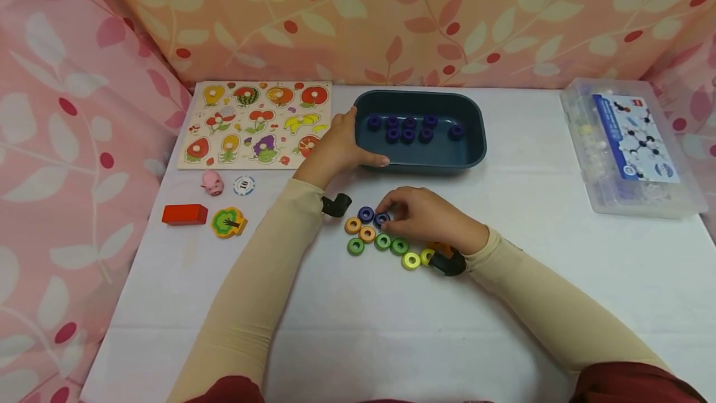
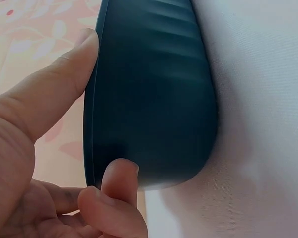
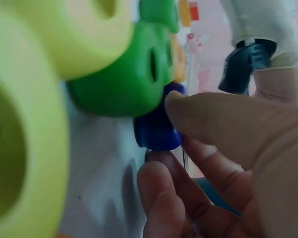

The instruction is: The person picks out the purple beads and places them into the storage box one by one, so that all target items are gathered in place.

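My left hand [image 1: 339, 147] grips the left end of a dark teal plastic tray [image 1: 421, 166]; in the left wrist view its thumb lies along the rim and its fingers curl at the corner. Several dark purple-blue beads [image 1: 408, 135] lie inside. Just in front of the tray, my right hand [image 1: 427, 216] pinches a blue ring-shaped bead [image 3: 159, 126] between thumb and fingers, low over the cloth. Another blue bead [image 1: 366, 214] lies beside it. Around them are orange beads [image 1: 367, 234], green beads [image 1: 383, 241] and yellow beads [image 1: 411, 260], the last partly under the right wrist.
At the back left lies a fruit puzzle board [image 1: 254, 126]. In front of it are a pink pig [image 1: 212, 182], a white chip [image 1: 243, 185], a red block [image 1: 184, 214] and a tree-shaped piece [image 1: 227, 222]. A clear lidded case [image 1: 634, 148] stands at the right.
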`<action>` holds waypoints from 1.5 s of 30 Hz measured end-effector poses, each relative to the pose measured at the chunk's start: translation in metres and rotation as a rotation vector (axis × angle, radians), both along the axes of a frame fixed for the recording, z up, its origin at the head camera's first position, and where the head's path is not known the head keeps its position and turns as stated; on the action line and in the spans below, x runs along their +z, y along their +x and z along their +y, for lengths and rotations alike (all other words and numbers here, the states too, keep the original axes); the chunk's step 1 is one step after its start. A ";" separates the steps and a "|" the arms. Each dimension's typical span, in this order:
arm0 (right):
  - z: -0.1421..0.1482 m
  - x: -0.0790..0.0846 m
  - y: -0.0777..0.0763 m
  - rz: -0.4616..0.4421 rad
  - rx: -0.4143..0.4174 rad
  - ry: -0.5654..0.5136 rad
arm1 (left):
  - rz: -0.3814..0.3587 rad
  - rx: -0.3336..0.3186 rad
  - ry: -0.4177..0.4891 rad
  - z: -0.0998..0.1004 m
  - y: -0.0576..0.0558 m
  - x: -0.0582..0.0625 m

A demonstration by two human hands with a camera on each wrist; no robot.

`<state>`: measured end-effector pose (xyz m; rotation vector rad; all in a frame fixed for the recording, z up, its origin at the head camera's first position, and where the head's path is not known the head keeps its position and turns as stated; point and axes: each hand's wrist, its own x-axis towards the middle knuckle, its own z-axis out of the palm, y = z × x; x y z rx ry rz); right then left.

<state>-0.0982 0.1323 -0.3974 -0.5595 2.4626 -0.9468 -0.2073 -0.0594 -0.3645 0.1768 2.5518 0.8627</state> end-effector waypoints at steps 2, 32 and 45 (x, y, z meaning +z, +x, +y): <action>0.001 0.001 0.000 0.002 0.006 0.005 | -0.001 0.001 -0.002 0.000 0.000 0.000; 0.004 0.037 -0.150 0.072 -0.072 0.050 | -0.021 -0.008 0.004 0.000 0.001 0.002; 0.011 0.056 -0.066 -0.019 -0.084 -0.096 | 0.013 -0.019 0.008 0.000 0.000 0.000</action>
